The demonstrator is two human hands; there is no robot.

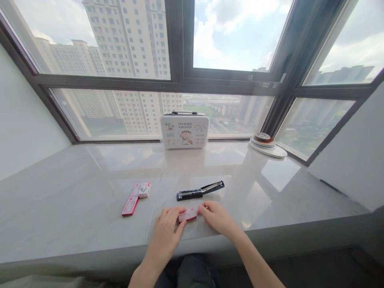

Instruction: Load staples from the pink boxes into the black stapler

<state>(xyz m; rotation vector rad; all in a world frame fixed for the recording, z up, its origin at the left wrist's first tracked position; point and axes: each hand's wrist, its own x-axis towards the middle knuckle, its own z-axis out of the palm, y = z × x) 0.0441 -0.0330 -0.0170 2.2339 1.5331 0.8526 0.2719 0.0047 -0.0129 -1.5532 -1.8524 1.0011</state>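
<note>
A small red-and-white staple box (188, 215) lies flat on the sill near its front edge. My left hand (168, 226) grips its left end between thumb and fingers. At the box's right end is my right hand (216, 217), its thumb and fingertips pinched together; whatever they hold, if anything, is too small to make out. Just beyond both hands a black stapler (192, 195) lies swung open, its metal channel showing. To the left, two more red-and-white boxes (130, 206) and a smaller white box (144, 190) with a staple picture lie together.
A glossy pale stone sill (90, 224) spans the view, with its front edge close to my body. Against the window stands a white cartoon-printed case (185, 132). A stack of round plates or lids (268, 147) sits in the back right corner.
</note>
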